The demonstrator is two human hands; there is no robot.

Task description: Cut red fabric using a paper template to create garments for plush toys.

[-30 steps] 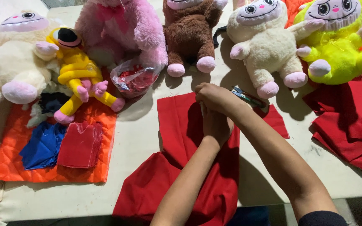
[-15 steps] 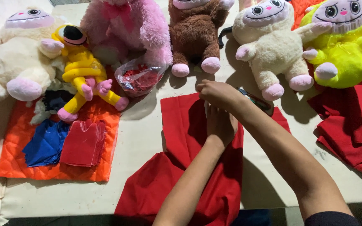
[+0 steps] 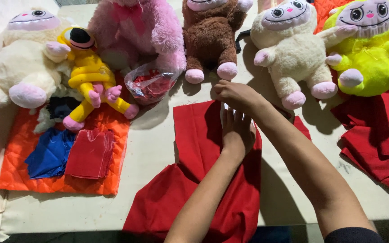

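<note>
Red woven cloth (image 3: 194, 180), matte, lies rumpled on the tabletop (image 3: 149, 148). Left hand (image 3: 237, 132) rests flat on it, fingers extended. Right hand (image 3: 235, 95) curls over the cloth's top edge; its grip cannot be made out.

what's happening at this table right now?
A person works a length of red fabric spread on the table. The left hand presses flat on the cloth; the right hand is curled at its top edge, and what it grips is hidden. A row of plush toys, including a brown one, lines the far side. Small red cut pieces lie on an orange quilted mat.
</note>
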